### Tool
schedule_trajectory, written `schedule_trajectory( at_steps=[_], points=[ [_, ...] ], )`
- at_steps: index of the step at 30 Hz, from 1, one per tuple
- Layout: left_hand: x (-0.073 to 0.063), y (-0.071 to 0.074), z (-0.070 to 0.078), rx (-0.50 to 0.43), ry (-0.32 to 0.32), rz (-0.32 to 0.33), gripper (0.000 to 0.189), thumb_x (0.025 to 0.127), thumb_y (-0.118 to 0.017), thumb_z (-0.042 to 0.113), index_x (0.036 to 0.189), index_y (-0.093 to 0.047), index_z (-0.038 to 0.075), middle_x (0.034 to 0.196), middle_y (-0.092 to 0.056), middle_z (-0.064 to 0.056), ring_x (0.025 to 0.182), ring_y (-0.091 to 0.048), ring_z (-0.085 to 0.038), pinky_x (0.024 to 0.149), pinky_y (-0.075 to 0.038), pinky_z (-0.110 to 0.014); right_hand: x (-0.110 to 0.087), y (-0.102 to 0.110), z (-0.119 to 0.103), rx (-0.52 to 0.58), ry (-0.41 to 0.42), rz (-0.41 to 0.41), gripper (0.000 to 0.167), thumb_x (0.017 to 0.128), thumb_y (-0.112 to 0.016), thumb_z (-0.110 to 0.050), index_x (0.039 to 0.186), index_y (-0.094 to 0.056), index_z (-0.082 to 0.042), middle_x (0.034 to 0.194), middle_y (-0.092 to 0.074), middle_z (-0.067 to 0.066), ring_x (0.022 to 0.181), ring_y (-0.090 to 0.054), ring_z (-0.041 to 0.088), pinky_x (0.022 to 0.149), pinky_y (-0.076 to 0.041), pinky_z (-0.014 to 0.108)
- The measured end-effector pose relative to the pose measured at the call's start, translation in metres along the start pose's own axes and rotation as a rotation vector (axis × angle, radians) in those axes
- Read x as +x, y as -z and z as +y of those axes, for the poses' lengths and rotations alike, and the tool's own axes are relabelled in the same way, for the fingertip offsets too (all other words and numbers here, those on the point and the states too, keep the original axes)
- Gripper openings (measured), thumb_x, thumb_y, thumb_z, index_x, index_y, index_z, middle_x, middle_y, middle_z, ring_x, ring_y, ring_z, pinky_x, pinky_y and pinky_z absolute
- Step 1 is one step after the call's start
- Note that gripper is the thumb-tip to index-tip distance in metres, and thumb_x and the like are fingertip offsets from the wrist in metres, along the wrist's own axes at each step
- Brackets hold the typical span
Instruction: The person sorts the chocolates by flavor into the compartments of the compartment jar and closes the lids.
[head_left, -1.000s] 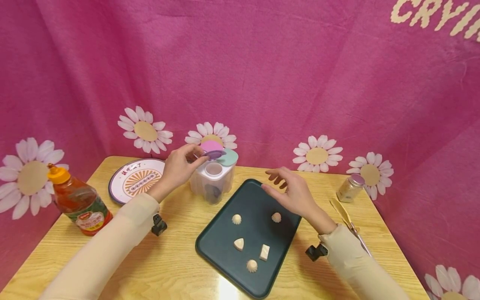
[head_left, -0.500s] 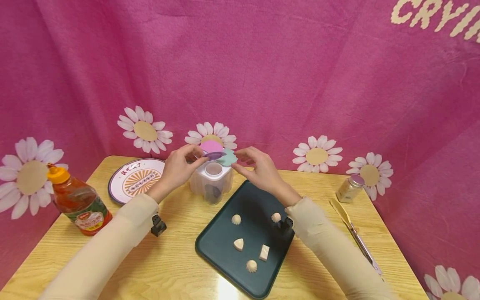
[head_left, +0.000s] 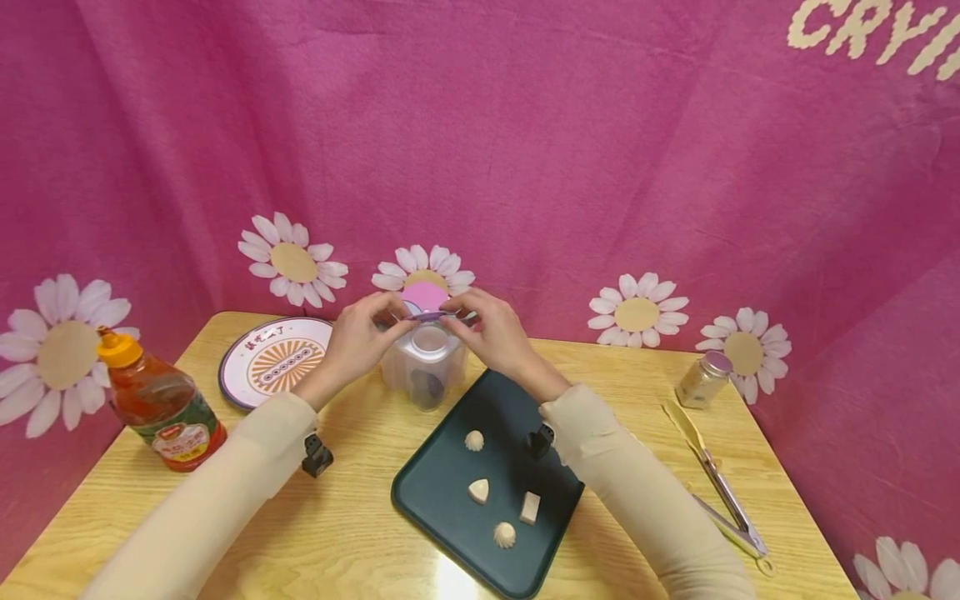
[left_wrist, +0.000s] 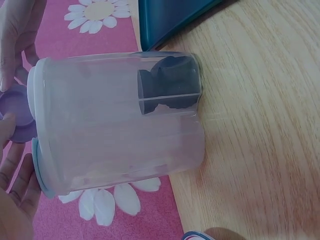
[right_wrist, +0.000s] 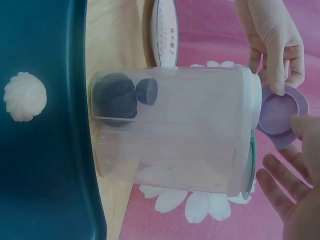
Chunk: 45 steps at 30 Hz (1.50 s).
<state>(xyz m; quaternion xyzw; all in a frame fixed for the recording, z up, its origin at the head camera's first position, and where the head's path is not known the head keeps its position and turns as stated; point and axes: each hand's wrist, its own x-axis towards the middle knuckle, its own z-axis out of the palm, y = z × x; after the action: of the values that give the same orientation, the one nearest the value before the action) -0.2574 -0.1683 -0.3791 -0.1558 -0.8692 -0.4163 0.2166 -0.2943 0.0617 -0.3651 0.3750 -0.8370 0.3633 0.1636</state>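
Observation:
A clear storage container [head_left: 426, 383] with a white top and round opening stands upright behind the tray. Its purple flip lid [right_wrist: 281, 115] is raised beside the opening. My left hand [head_left: 362, 335] pinches the lid's left edge, thumb towards me. On the opposite edge my right hand [head_left: 498, 337] pinches the same lid between thumb and fingers. A mint-green lid [left_wrist: 42, 169] lies on the container's other part, and a pink lid [head_left: 425, 295] stands up behind. Dark lumps [left_wrist: 175, 84] sit at the container's bottom; their kind is unclear.
A dark tray [head_left: 438, 492] in front carries several small cream-coloured moulded pieces [head_left: 504, 534]. To the left are a red sauce bottle [head_left: 180, 412] and a round plate [head_left: 281, 358]. A small purple-capped jar [head_left: 703, 380] and tongs [head_left: 716, 479] lie right.
My right hand has moved left from above the tray to the container and now grips the purple lid. My left hand has stayed on the lid, which is tilted more edge-on.

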Motion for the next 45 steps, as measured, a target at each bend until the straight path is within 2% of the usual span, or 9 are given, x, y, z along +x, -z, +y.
schedule_trajectory(
  at_steps=[3, 7, 11, 14, 18, 26, 36, 40, 45],
  points=[
    [-0.001, 0.000, 0.000, 0.015, -0.013, -0.004, 0.011, 0.092, -0.081, 0.011, 0.097, -0.072, 0.006, 0.097, -0.075, -0.014, 0.091, -0.074, -0.030, 0.080, -0.057, -0.043, -0.001, 0.000, 0.000, 0.002, 0.010, -0.002, 0.017, 0.098, -0.076, -0.015, 0.111, -0.078, -0.006, 0.105, -0.075, 0.010, 0.091, -0.074, 0.022, 0.079, -0.065, 0.037],
    [-0.004, 0.001, 0.000, 0.031, -0.062, 0.001, 0.013, 0.091, -0.083, 0.013, 0.096, -0.074, 0.005, 0.095, -0.076, -0.013, 0.093, -0.073, -0.031, 0.083, -0.058, -0.047, -0.005, 0.001, 0.001, -0.014, 0.035, -0.015, 0.015, 0.098, -0.076, -0.017, 0.109, -0.079, -0.008, 0.103, -0.074, 0.008, 0.090, -0.072, 0.020, 0.080, -0.065, 0.037],
    [-0.009, 0.002, -0.002, 0.054, -0.124, -0.004, 0.016, 0.089, -0.085, 0.015, 0.099, -0.077, 0.005, 0.096, -0.075, -0.011, 0.095, -0.067, -0.029, 0.085, -0.055, -0.048, -0.012, 0.002, 0.001, -0.035, 0.057, -0.049, 0.015, 0.097, -0.077, -0.019, 0.109, -0.078, -0.010, 0.104, -0.073, 0.007, 0.095, -0.072, 0.020, 0.085, -0.064, 0.039],
    [-0.013, 0.002, -0.003, 0.065, -0.148, -0.024, 0.017, 0.089, -0.085, 0.017, 0.101, -0.078, 0.007, 0.099, -0.073, -0.009, 0.097, -0.062, -0.027, 0.085, -0.053, -0.047, -0.017, 0.002, 0.001, -0.060, 0.066, -0.079, 0.016, 0.097, -0.078, -0.020, 0.110, -0.079, -0.011, 0.106, -0.073, 0.006, 0.100, -0.070, 0.021, 0.087, -0.062, 0.043],
    [-0.017, 0.002, -0.004, 0.069, -0.157, -0.055, 0.018, 0.089, -0.085, 0.020, 0.103, -0.079, 0.010, 0.101, -0.071, -0.008, 0.099, -0.058, -0.024, 0.086, -0.052, -0.045, -0.021, 0.002, 0.001, -0.105, 0.069, -0.098, 0.018, 0.095, -0.080, -0.023, 0.111, -0.080, -0.014, 0.108, -0.073, 0.004, 0.100, -0.064, 0.021, 0.082, -0.060, 0.043],
    [-0.021, -0.001, -0.006, 0.087, -0.187, -0.054, 0.014, 0.090, -0.085, 0.019, 0.099, -0.080, 0.010, 0.099, -0.071, -0.007, 0.098, -0.056, -0.023, 0.082, -0.049, -0.041, -0.026, -0.001, 0.001, -0.180, 0.102, -0.104, 0.021, 0.093, -0.082, -0.029, 0.110, -0.082, -0.018, 0.110, -0.072, 0.002, 0.098, -0.060, 0.018, 0.073, -0.054, 0.030],
    [-0.022, -0.003, -0.005, 0.099, -0.185, -0.063, 0.016, 0.089, -0.085, 0.020, 0.099, -0.081, 0.009, 0.100, -0.071, -0.008, 0.101, -0.055, -0.025, 0.083, -0.048, -0.040, -0.026, -0.004, 0.002, -0.220, 0.112, -0.081, 0.017, 0.091, -0.084, -0.031, 0.103, -0.082, -0.019, 0.104, -0.072, 0.000, 0.095, -0.060, 0.016, 0.071, -0.055, 0.030],
    [-0.023, -0.003, -0.003, 0.109, -0.189, -0.070, 0.016, 0.090, -0.085, 0.020, 0.099, -0.080, 0.008, 0.098, -0.070, -0.009, 0.101, -0.055, -0.026, 0.084, -0.048, -0.040, -0.025, -0.002, 0.000, -0.252, 0.120, -0.096, 0.017, 0.090, -0.085, -0.032, 0.102, -0.083, -0.019, 0.102, -0.071, -0.001, 0.093, -0.060, 0.015, 0.068, -0.056, 0.030],
    [-0.025, -0.003, -0.004, 0.116, -0.215, -0.049, 0.016, 0.089, -0.085, 0.021, 0.097, -0.080, 0.008, 0.095, -0.068, -0.008, 0.101, -0.055, -0.027, 0.084, -0.048, -0.041, -0.023, -0.001, -0.001, -0.275, 0.123, -0.129, 0.018, 0.091, -0.084, -0.033, 0.102, -0.082, -0.019, 0.107, -0.072, -0.001, 0.095, -0.060, 0.016, 0.068, -0.057, 0.030]
  ],
)
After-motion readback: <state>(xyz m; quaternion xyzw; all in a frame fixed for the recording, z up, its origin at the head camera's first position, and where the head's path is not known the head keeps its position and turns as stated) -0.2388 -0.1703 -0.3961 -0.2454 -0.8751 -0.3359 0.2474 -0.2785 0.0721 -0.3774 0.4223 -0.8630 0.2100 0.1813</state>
